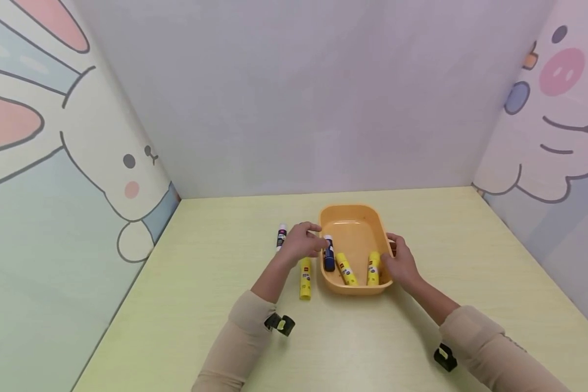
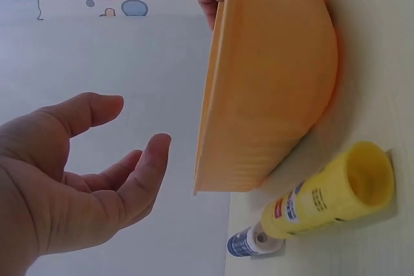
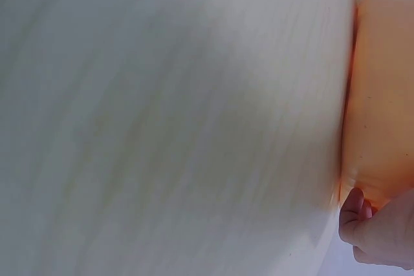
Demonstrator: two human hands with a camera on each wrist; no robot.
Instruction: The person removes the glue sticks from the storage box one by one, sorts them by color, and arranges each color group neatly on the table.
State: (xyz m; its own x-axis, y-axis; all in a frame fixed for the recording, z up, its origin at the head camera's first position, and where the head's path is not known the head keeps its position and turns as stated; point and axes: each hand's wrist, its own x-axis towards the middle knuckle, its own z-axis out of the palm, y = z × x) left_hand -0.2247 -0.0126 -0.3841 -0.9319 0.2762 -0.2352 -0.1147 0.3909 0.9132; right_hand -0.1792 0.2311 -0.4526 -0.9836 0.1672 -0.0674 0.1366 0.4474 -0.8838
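An orange plastic basket (image 1: pixel 355 290) sits on the table, holding a dark blue glue stick (image 1: pixel 329 258) by its left wall and two yellow glue sticks, one tilted (image 1: pixel 346 269) and one near the right side (image 1: pixel 373 268). My right hand (image 1: pixel 403 264) grips the basket's right rim, thumb inside and fingers outside. Over the left rim hovers my left hand (image 1: pixel 301 242); the left wrist view shows its thumb and loosely bent fingers apart with nothing between them. Below that hand lies another yellow glue stick (image 2: pixel 326 192), and beyond it a dark glue stick with a white cap (image 1: pixel 281 238).
The pale wooden table (image 1: pixel 176 305) meets a plain back wall (image 1: pixel 294 109). Side panels carry a cartoon rabbit (image 1: pixel 112 152) on the left and a cartoon pig (image 1: pixel 563 109) on the right.
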